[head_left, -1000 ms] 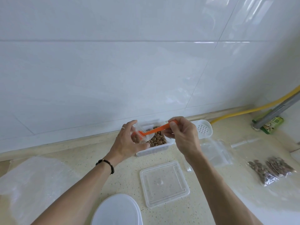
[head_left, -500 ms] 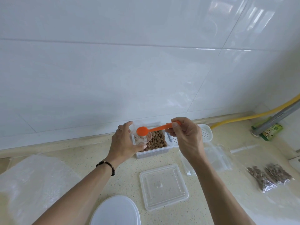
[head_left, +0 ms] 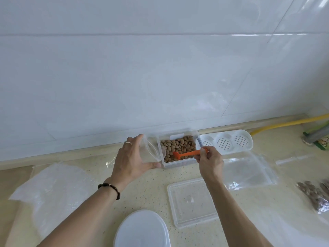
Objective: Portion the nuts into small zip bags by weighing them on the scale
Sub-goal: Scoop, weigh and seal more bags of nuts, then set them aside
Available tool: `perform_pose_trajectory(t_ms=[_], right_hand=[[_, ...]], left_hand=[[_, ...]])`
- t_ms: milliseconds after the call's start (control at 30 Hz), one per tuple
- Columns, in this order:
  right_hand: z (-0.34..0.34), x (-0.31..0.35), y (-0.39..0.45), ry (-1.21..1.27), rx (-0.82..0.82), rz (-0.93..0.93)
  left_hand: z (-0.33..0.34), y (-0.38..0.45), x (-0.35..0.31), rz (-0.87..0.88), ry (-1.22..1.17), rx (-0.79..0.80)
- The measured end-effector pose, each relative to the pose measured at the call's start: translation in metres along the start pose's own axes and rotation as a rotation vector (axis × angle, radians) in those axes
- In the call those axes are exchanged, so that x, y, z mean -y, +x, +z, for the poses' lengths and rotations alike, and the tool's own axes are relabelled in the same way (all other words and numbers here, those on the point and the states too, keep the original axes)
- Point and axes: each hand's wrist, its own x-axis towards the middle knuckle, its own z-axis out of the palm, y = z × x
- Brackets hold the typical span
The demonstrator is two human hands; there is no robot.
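Since the earlier frames, the small orange plastic scoop (head_left: pixel 188 154) has come down from the mouth of the bag into the clear rectangular plastic container (head_left: pixel 179 164) of brown nuts (head_left: pixel 179 147); its bowl now sits among the nuts at the near side of the container, handle pointing right. The right hand (head_left: pixel 209 162) pinches the handle end between thumb and fingertips — a narrow, closed grip on the scoop.

The left hand (head_left: pixel 132 157) holds a small clear zip bag (head_left: pixel 151 149) just left of the container, thumb low and fingers high, the bag's mouth held open and facing the container. The hand's span is wide but it is gripping the bag. A ring shows on one finger, and a dark beaded bracelet (head_left: pixel 110 188) circles the wrist.

The container stands against the base of the white tiled wall (head_left: pixel 160 68) on the speckled beige countertop (head_left: pixel 153 193). Just right of it lies a white perforated plastic tray (head_left: pixel 229 143). Nearer the camera, a clear square lid (head_left: pixel 191 202) lies flat, and a white oval lid (head_left: pixel 142 230) sits at the bottom edge. Empty clear zip bags (head_left: pixel 249 172) lie right of the right hand; filled bags of nuts (head_left: pixel 315 195) rest at the far right edge. A crumpled clear plastic sheet (head_left: pixel 53 189) covers the left of the counter. A yellow hose (head_left: pixel 284 124) runs along the wall at the right — no weighing scale can be identified with certainty.
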Motion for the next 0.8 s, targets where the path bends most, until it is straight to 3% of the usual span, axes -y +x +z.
perform_pose_trajectory(t_ms=[133, 367, 800], right_hand=[[0.013, -0.001, -0.001, 0.082, 0.027, 0.080], [-0.001, -0.004, 0.011, 0.278, -0.148, 0.279], [-0.053, 0.045, 0.014, 0.474, -0.163, 0.167]], left_hand=[[0.003, -0.002, 0.002, 0.030, 0.045, -0.017], [0.008, -0.001, 0.000, 0.040, 0.138, -0.018], [0.026, 0.025, -0.038, 0.067, 0.215, -0.005]])
